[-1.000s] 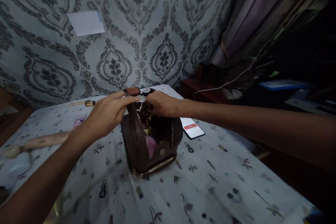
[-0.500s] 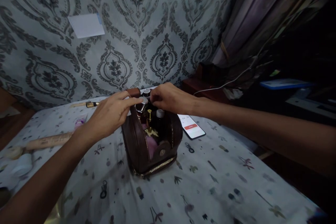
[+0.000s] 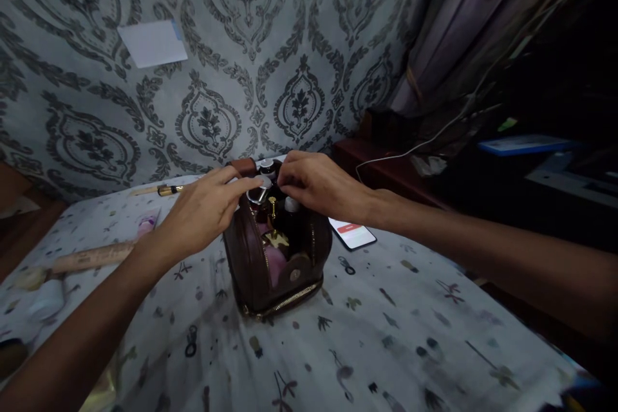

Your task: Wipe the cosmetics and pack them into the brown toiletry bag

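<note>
A dark brown zippered bag [image 3: 251,270] stands unzipped on the patterned cloth. Inside are a silver-capped bottle [image 3: 259,188], a gold-topped item [image 3: 273,207], a dark bottle with a grey cap [image 3: 291,205] and something pink [image 3: 275,264]. My left hand [image 3: 205,206] is at the bag's left rim, its index finger stretched onto the silver cap and its other fingers curled. Over the right rim, my right hand [image 3: 321,183] has its fingers bent close together near the bag's back; whatever they hold, if anything, is hidden.
A phone [image 3: 355,235] lies right of the bag. To the left are a wooden-looking stick [image 3: 91,259], a white container [image 3: 48,299] and a black and gold tube [image 3: 170,190]. A patterned wall [image 3: 261,77] rises behind; a white cable [image 3: 425,149] runs at right.
My right hand has shifted slightly, now covering more of the phone. My left hand stays on the silver cap. The whole view has moved a little.
</note>
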### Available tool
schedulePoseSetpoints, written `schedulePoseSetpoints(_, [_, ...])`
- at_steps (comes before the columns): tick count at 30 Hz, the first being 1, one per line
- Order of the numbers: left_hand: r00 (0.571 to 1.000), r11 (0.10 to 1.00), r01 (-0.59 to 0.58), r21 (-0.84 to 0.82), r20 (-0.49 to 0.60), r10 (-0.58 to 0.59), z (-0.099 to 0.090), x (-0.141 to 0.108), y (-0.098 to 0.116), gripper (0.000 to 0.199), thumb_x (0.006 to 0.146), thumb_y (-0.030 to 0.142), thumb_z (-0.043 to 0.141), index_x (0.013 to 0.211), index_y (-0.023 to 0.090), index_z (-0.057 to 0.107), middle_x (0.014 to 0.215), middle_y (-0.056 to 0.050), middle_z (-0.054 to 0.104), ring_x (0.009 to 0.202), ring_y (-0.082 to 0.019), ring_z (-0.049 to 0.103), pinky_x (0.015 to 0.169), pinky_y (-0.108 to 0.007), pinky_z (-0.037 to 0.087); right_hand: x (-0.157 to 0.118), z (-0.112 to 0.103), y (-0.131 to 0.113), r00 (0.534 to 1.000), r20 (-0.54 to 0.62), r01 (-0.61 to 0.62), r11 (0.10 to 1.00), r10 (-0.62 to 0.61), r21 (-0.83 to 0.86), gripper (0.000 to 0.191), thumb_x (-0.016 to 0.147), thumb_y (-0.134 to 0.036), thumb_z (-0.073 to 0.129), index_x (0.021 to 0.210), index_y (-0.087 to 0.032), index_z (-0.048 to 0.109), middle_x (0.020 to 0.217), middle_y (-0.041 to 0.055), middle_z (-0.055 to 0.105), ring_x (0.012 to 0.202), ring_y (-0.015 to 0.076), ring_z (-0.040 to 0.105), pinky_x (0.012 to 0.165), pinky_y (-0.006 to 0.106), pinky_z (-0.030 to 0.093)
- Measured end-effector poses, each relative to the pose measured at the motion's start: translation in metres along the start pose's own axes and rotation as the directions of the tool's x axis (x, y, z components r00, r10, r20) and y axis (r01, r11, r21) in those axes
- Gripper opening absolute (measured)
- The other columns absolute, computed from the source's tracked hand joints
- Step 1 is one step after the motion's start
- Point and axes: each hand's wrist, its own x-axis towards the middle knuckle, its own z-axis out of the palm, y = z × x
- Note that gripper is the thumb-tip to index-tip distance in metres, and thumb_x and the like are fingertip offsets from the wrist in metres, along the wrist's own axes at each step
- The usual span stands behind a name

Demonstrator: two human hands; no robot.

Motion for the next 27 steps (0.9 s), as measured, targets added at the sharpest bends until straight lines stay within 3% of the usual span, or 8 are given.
schedulePoseSetpoints(8, [0.999, 0.999, -0.032, 0.023, 0.023, 0.032, 0.0, 0.001, 0.003, 0.045, 0.099, 0.017, 0.032, 0.133, 0.028, 0.06, 0.108, -0.008, 0.063, 0.096, -0.023, 0.059, 0.075, -0.033, 0.047, -0.009, 0.005, 0.002, 0.999, -0.032, 0.0, 1.0, 0.001, 0.029, 0.014, 0.085, -0.009, 0.057, 0.085, -0.012, 0.071, 0.102, 0.0105, 0.064, 0.092, 0.0191, 0.06, 0.082, 0.028, 0.043])
schedulePoseSetpoints(20, [0.997, 0.988, -0.045, 0.15, 0.062, 0.036, 0.005, 0.0, 0.006, 0.045, 0.099, 0.017, 0.037, 0.138, 0.031, 0.054, 0.112, -0.007, 0.062, 0.102, -0.024, 0.057, 0.073, -0.032, 0.047, -0.016, 0.008, 0.001, 0.999, -0.047, 0.016, 1.0, -0.015, 0.023, 0.016, 0.087, -0.012, 0.055, 0.086, -0.013, 0.071, 0.106, 0.0121, 0.063, 0.101, 0.0227, 0.059, 0.088, 0.033, 0.045])
schedulePoseSetpoints(27, [1.0, 0.997, 0.006, 0.075, -0.019, -0.004, 0.002, -0.006, 0.008, 0.044, 0.1, 0.02, 0.036, 0.142, 0.026, 0.05, 0.113, -0.008, 0.062, 0.099, -0.023, 0.06, 0.072, -0.03, 0.047, -0.02, 0.007, 0.003, 0.988, -0.14, 0.073, 0.997, -0.071, 0.011, 0.012, 0.086, -0.014, 0.059, 0.081, -0.016, 0.07, 0.104, 0.0096, 0.065, 0.097, 0.0213, 0.062, 0.085, 0.033, 0.05])
